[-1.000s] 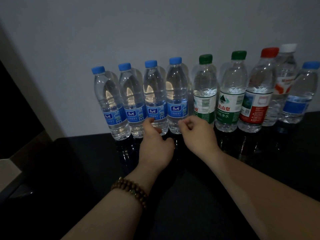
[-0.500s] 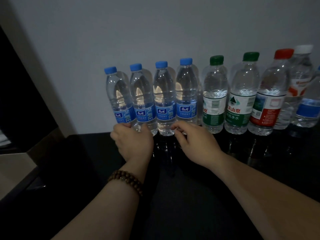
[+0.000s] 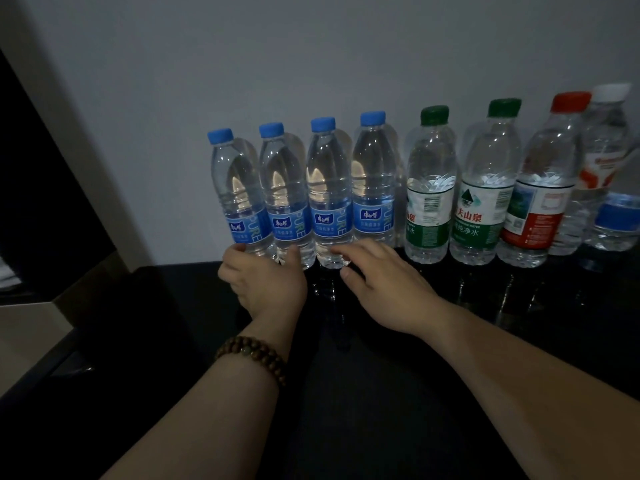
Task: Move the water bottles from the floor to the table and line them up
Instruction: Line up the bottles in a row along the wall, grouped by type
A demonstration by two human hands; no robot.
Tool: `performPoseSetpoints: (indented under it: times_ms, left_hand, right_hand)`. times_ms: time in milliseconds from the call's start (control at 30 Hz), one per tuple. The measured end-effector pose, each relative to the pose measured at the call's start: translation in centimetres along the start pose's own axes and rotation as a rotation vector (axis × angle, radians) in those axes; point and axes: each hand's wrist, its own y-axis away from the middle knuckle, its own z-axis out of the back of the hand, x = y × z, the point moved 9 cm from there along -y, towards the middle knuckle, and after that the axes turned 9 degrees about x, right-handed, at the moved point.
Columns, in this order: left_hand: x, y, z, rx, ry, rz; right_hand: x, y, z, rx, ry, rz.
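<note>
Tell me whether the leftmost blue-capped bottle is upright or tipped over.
Upright: the leftmost blue-capped bottle stands on its base on the table, cap on top, the left hand gripping its lower part.

Dim, bluish light — small warm glints inside the bottles (image 3: 327, 188); right edge blurs and bows, left side black.

Nine water bottles (image 3: 329, 202), two hands (image 3: 266, 282)

Rightmost bottle (image 3: 619, 216) cut off by the edge — cap unseen.
</note>
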Motion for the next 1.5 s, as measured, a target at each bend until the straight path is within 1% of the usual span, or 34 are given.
performPoseSetpoints:
  times_ms: [233,867,967,1067,1133,1200,1267,1400,1500]
  left_hand:
    - [0.1,-0.3,-0.1,0.038,-0.003,-0.004]
    - [0.2,-0.3,-0.1,0.061,0.003,0.031]
    - [0.1,-0.1,-0.2,0.065,0.021,0.027]
    - [0.1,0.0,0.0,0.053,0.030,0.025]
    - [0.0,0.2,0.1,0.045,0.035,0.019]
    - [-0.2,0.4,0.2,0.033,0.031,0.010]
    - [-0.5,0.8,0.2,0.026,0.011,-0.017]
    - [-1.5,1.5,0.0,0.040,-0.005,-0.115]
    - [-2.3,1.9,-0.3,0.072,-0.028,-0.167]
  right_hand:
    - [-0.8,-0.2,-0.7,0.057,0.034,-0.060]
    - [-0.4,0.0,-0.9,0.085,0.069,-0.041]
    - [-0.4,0.1,0.1,0.002,-0.011,-0.053]
    - [-0.5,0.4,1.7,-0.158,-0.090,-0.061]
    - [-0.8,0.6,2.5,-0.248,-0.098,-0.092]
    - [-1.3,0.7,3.0,-0.299,-0.078,-0.144]
    - [-2.0,0.7,3.0,-0.303,-0.068,-0.195]
    - [-2.5,0.3,1.8,-0.194,-0.078,-0.219]
    - [-2.8,0.3,2.0,-0.228,-0.126,-0.227]
